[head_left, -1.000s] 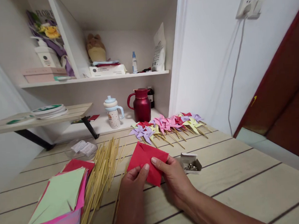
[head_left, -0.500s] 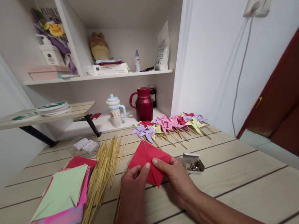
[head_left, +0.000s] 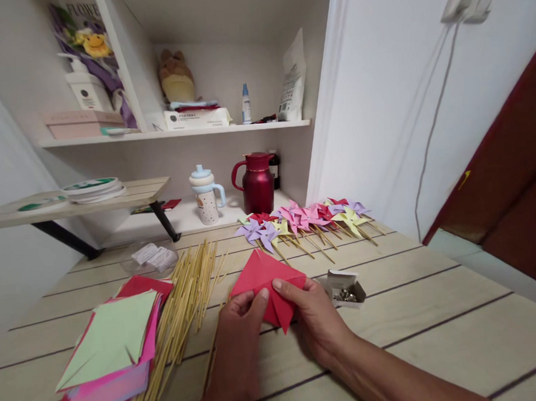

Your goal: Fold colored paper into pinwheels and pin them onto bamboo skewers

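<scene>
A red paper square (head_left: pixel 259 267) with slits cut in from its corners is held between both hands above the table. My left hand (head_left: pixel 241 323) pinches its left side, thumb on top. On the right side my right hand (head_left: pixel 315 312) grips it the same way, the thumb near the middle. One corner of the sheet points toward me, another away. Left of my hands lies a bundle of thin wooden sticks (head_left: pixel 184 308), beside a stack of coloured paper squares (head_left: pixel 110 337). An open small box (head_left: pixel 346 289) with metal fasteners sits right of my right hand.
Finished paper pinwheels (head_left: pixel 300 216) on sticks lie along the table's back. Behind them stand a red jug (head_left: pixel 258 183) and a speckled cup (head_left: pixel 205 195). A clear plastic container (head_left: pixel 148 256) and a small raised stand (head_left: pixel 140 189) are at left.
The view has shifted slightly. Both hands keep hold of the red paper, and its near flap looks slightly more bent between the thumbs.
</scene>
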`<state>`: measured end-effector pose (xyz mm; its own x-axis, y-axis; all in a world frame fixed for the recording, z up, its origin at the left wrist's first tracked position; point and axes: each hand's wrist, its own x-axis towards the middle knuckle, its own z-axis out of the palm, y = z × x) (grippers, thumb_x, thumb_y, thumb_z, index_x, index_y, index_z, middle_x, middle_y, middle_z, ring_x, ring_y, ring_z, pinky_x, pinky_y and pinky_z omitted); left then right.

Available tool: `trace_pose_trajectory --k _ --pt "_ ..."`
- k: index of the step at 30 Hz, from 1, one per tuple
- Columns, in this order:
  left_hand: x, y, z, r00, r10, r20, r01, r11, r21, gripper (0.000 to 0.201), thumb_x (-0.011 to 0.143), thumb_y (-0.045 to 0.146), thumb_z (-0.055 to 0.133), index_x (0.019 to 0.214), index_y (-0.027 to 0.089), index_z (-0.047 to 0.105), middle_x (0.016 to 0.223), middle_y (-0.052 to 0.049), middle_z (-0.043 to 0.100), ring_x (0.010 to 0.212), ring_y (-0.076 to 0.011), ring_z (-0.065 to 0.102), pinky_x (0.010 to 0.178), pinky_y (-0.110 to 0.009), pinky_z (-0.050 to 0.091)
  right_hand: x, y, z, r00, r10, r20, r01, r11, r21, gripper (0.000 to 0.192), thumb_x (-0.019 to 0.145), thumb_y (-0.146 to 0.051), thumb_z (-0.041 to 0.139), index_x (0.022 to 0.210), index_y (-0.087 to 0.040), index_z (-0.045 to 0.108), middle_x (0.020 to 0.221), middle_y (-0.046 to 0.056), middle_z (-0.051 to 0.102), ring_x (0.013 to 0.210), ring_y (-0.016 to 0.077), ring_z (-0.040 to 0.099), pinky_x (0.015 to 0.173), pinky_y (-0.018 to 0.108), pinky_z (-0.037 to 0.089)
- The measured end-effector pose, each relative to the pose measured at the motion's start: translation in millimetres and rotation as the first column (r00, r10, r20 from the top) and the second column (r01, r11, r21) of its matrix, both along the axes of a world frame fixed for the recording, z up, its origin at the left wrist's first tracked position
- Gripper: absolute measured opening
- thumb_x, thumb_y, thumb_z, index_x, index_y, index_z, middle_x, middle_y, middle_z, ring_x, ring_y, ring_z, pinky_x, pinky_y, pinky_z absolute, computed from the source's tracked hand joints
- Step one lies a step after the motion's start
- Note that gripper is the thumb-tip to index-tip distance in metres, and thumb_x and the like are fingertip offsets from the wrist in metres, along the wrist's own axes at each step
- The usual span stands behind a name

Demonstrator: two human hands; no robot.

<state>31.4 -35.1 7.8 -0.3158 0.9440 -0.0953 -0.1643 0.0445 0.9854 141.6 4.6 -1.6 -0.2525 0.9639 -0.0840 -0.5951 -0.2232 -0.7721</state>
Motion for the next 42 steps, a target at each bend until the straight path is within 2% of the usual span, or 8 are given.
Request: trace_pose_trajectory --k 9,17,23,25,28,32,36,42 --pt "-1 3 -8.4 0.97 -0.132 0.204 0.11 0.987 0.115 0.029 0.078 0.042 0.073 0.093 0.018 0.076 0.089 -0.006 0.074 0.081 -0.0194 0.063 0.079 -0.031 0.048 0 -2 1.6 0.999 0.01 -0.047 -0.009 1.0 0.017 0.03 0.064 -0.032 0.088 0.086 -0.015 0.075 0.076 0.006 0.077 0.064 0.0184 0.067 0.068 0.03 0.053" --pt "-1 3 -2.5 0.95 -0.018 0.312 0.009 0.999 0.032 0.025 0.069 0.036 0.079 0.08 0.014 0.074 0.078 -0.005 0.073 0.071 -0.0168 0.063 0.071 -0.028 0.047 -1 -2 0.4 1.0 0.029 -0.001 -0.029 0.999 0.018 0.038 0.062 -0.034 0.089 0.091 -0.016 0.073 0.081 0.005 0.077 0.073 0.0203 0.068 0.074 0.033 0.052" --pt "-17 6 10.0 0.935 0.063 0.348 -0.069 0.998 0.005 0.029 0.061 0.035 0.082 0.077 0.013 0.073 0.076 -0.006 0.073 0.069 -0.0167 0.064 0.066 -0.026 0.048 9 0 2.5 0.978 -0.073 0.194 0.038 0.983 0.179 0.038 0.084 -0.044 0.069 0.116 -0.027 0.061 0.078 -0.003 0.064 0.066 0.0141 0.059 0.069 0.027 0.047" --pt "-23 7 14.2 0.915 0.105 0.39 -0.128 0.991 0.032 0.027 0.059 0.033 0.083 0.074 0.014 0.071 0.076 -0.004 0.073 0.069 -0.0149 0.063 0.066 -0.025 0.048 15 2 0.6 0.925 -0.169 0.341 0.037 0.932 0.361 0.049 0.086 -0.038 0.066 0.132 -0.032 0.051 0.088 -0.002 0.06 0.073 0.0154 0.059 0.076 0.031 0.048" --pt "-30 7 18.5 0.889 0.143 0.435 -0.183 0.982 0.052 0.027 0.057 0.032 0.084 0.072 0.013 0.07 0.074 -0.003 0.072 0.067 -0.0138 0.062 0.067 -0.025 0.048 22 5 -2.8 0.781 -0.339 0.524 -0.114 0.748 0.654 0.05 0.087 -0.023 0.063 0.134 -0.035 0.051 0.1 0.001 0.055 0.081 0.0171 0.057 0.079 0.033 0.046" --pt "-29 3 17.8 0.889 0.109 0.445 -0.152 0.986 0.062 0.028 0.062 0.035 0.082 0.074 0.014 0.07 0.075 -0.004 0.072 0.068 -0.0149 0.062 0.065 -0.025 0.047 21 5 -4.7 0.675 -0.446 0.588 -0.274 0.588 0.761 0.042 0.088 -0.013 0.053 0.124 -0.033 0.063 0.094 0.003 0.051 0.083 0.0186 0.055 0.077 0.033 0.046" --pt "-22 0 13.7 0.902 -0.002 0.432 -0.056 0.991 0.122 0.024 0.068 0.037 0.078 0.074 0.016 0.07 0.071 -0.002 0.069 0.065 -0.0151 0.06 0.064 -0.026 0.046 15 2 -4.3 0.683 -0.455 0.572 -0.276 0.564 0.778 0.027 0.088 -0.015 0.057 0.102 -0.03 0.074 0.09 0.004 0.052 0.083 0.0199 0.055 0.072 0.032 0.046" --pt "-16 -4 15.4 0.923 -0.014 0.384 -0.027 0.995 0.1 0.026 0.07 0.039 0.077 0.066 0.016 0.067 0.063 0.001 0.062 0.059 -0.0127 0.053 0.061 -0.024 0.041 16 0 0.3 0.713 -0.476 0.515 -0.151 0.613 0.775 0.011 0.084 -0.023 0.069 0.083 -0.028 0.078 0.08 0.004 0.061 0.08 0.0217 0.057 0.07 0.033 0.044"
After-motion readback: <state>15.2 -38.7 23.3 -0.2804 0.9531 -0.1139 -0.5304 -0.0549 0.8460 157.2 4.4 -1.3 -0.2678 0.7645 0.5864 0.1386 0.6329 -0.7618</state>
